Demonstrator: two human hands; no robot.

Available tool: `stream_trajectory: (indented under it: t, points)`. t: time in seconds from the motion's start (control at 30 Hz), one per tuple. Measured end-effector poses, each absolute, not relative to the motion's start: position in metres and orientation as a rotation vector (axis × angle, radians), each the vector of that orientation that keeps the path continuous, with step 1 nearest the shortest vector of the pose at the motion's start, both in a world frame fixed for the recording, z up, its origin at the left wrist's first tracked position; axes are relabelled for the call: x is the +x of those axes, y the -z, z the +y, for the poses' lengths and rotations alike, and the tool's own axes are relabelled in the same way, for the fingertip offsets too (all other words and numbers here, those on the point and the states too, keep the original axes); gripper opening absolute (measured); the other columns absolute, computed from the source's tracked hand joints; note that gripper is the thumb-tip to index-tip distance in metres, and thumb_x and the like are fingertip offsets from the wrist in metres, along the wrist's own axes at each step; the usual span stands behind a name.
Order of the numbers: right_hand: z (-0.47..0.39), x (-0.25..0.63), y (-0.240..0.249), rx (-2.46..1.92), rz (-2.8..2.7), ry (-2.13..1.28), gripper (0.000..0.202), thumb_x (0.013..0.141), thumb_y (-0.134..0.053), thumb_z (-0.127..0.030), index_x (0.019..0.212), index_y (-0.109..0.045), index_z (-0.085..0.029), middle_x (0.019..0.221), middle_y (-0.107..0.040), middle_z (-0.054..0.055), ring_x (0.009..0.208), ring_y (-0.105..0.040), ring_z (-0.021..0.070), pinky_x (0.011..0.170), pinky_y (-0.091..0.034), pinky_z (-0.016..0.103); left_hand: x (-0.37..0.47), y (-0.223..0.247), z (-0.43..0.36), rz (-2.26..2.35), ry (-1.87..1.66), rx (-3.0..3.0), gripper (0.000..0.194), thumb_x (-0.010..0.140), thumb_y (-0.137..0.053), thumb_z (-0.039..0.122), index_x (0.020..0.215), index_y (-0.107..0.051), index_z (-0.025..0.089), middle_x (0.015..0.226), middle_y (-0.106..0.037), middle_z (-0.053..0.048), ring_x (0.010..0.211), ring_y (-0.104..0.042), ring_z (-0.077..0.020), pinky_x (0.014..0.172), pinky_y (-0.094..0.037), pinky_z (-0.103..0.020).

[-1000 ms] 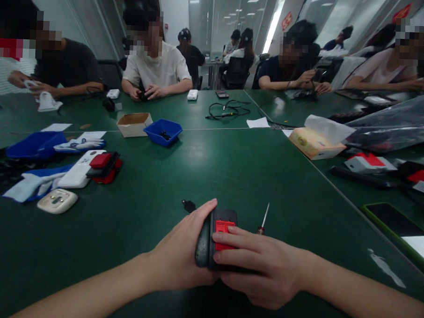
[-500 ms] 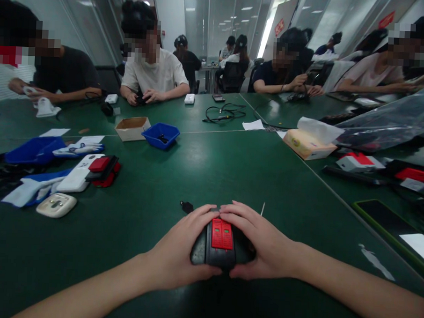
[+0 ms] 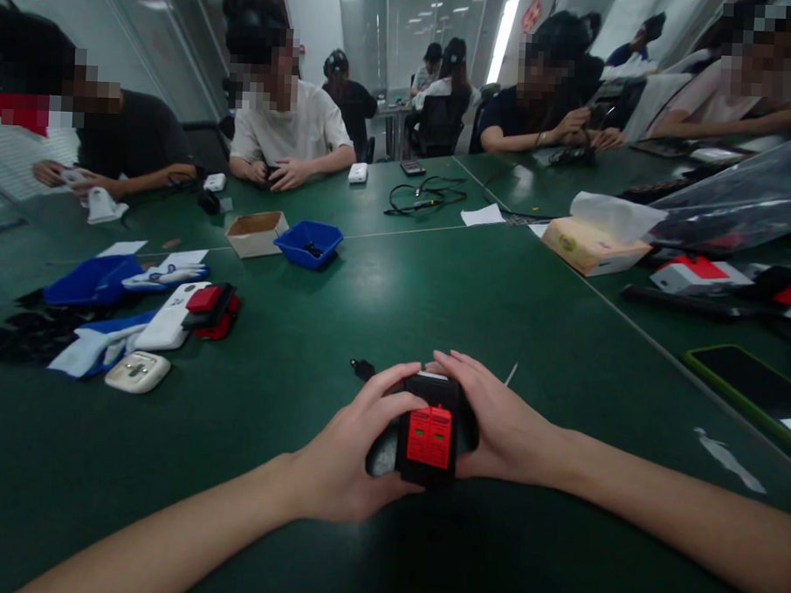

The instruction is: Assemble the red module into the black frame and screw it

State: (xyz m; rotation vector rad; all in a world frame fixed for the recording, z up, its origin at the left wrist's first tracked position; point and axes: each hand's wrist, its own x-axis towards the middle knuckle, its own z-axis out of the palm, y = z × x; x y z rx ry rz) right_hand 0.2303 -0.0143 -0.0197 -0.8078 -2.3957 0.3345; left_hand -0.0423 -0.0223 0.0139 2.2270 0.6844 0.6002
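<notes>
A black box-shaped device with a red panel (image 3: 429, 438) is between my two hands above the near part of the green table (image 3: 288, 362). Two small green windows show in the red panel. My left hand (image 3: 350, 443) grips its left side, thumb at the near edge and a fingertip on top of the panel. My right hand (image 3: 505, 411) is wrapped about the far right side. A light strip shows at the device's far edge. Past my left fingers lies a small black piece (image 3: 362, 368); beyond my right hand a thin pale stick (image 3: 511, 374) pokes out.
To the left lie a white rounded gadget (image 3: 138, 372), a red-and-black block (image 3: 212, 310), gloves (image 3: 167, 275) and a blue tray (image 3: 95, 281). A cardboard box (image 3: 257, 235) and blue bin (image 3: 309, 244) stand farther back. At right are a tissue box (image 3: 594, 244) and green-edged phone-like slab (image 3: 745, 390). Several people sit around.
The device has tilted so its red panel faces me more, and a light strip shows at its far edge. My left fingertip has come onto the panel. The view has shifted slightly.
</notes>
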Motion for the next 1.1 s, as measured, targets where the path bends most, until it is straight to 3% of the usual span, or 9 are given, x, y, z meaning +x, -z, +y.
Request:
stream_trajectory:
  t: [0.1, 0.17, 0.27, 0.33, 0.5, 0.73, 0.97, 1.1]
  points:
    - [-0.015, 0.230, 0.017, -0.853, -2.373, -0.346, 0.130, 0.061, -0.090, -0.036, 0.161, -0.012, -0.010, 0.141, -0.059, 0.028, 0.127, -0.062, 0.0421, 0.109, -0.046, 0.062, -0.038, -0.015, -0.024, 0.721, -0.636, 2.199, 0.069, 0.086, -0.079, 0.027, 0.142, -0.040, 0.025, 0.166, -0.030, -0.022, 0.156, -0.031, -0.0384, 0.122, -0.036, -0.058]
    - [-0.013, 0.230, 0.015, -0.865, -2.361, -0.365, 0.123, 0.059, -0.085, -0.036, 0.160, -0.019, -0.010, 0.142, -0.058, 0.027, 0.127, -0.062, 0.0421, 0.109, -0.047, 0.060, -0.036, -0.014, -0.024, 0.772, -0.681, 2.147, 0.069, 0.082, -0.083, 0.026, 0.137, -0.042, 0.024, 0.164, -0.034, -0.022, 0.157, -0.028, -0.0381, 0.123, -0.035, -0.059]
    - [-0.010, 0.230, 0.013, -0.844, -2.377, -0.381, 0.105, 0.059, -0.080, -0.037, 0.152, -0.038, -0.012, 0.138, -0.062, 0.023, 0.124, -0.063, 0.0413, 0.107, -0.047, 0.058, -0.036, -0.012, -0.022, 0.788, -0.673, 2.080, 0.081, 0.069, -0.093, 0.035, 0.133, -0.045, 0.024, 0.164, -0.034, -0.023, 0.157, -0.028, -0.0413, 0.122, -0.034, -0.060]
    - [-0.009, 0.229, 0.012, -0.823, -2.381, -0.367, 0.097, 0.059, -0.078, -0.038, 0.147, -0.044, -0.013, 0.134, -0.064, 0.022, 0.121, -0.064, 0.0407, 0.104, -0.049, 0.057, -0.038, -0.012, -0.020, 0.787, -0.649, 2.064, 0.076, 0.072, -0.091, 0.038, 0.132, -0.047, 0.023, 0.164, -0.035, -0.023, 0.155, -0.030, -0.0412, 0.122, -0.034, -0.060]
    - [-0.008, 0.228, 0.009, -0.803, -2.378, -0.293, 0.098, 0.062, -0.076, -0.036, 0.150, -0.039, -0.013, 0.135, -0.061, 0.023, 0.122, -0.063, 0.0410, 0.102, -0.052, 0.056, -0.039, -0.010, -0.022, 0.815, -0.732, 2.073, 0.046, 0.090, -0.074, 0.030, 0.129, -0.051, 0.022, 0.161, -0.042, -0.020, 0.154, -0.035, -0.0376, 0.123, -0.035, -0.057]
    - [-0.013, 0.229, 0.012, -0.769, -2.401, -0.346, 0.118, 0.073, -0.081, -0.031, 0.165, -0.008, -0.015, 0.148, -0.049, 0.025, 0.132, -0.055, 0.0402, 0.102, -0.052, 0.054, -0.036, -0.009, -0.035, 0.628, -0.821, 1.531, 0.046, 0.093, -0.072, 0.024, 0.129, -0.043, 0.027, 0.174, -0.010, -0.019, 0.118, -0.073, -0.0281, 0.097, -0.061, -0.044]
    - [-0.015, 0.226, 0.009, -0.789, -2.256, -0.419, 0.100, 0.063, -0.089, -0.036, 0.148, -0.038, -0.020, 0.128, -0.060, 0.016, 0.111, -0.063, 0.0345, 0.092, -0.057, 0.048, -0.037, -0.013, -0.034, 0.629, -0.796, 1.527, 0.045, 0.092, -0.071, 0.017, 0.130, -0.047, 0.026, 0.174, -0.017, -0.019, 0.119, -0.072, -0.0289, 0.100, -0.060, -0.045]
    - [-0.013, 0.226, 0.008, -0.782, -2.224, -0.381, 0.099, 0.061, -0.089, -0.039, 0.146, -0.041, -0.021, 0.126, -0.062, 0.015, 0.108, -0.063, 0.0343, 0.089, -0.057, 0.048, -0.037, -0.011, -0.032, 0.675, -0.839, 1.590, 0.053, 0.091, -0.071, 0.017, 0.137, -0.047, 0.026, 0.172, -0.024, -0.018, 0.121, -0.071, -0.0289, 0.104, -0.060, -0.044]
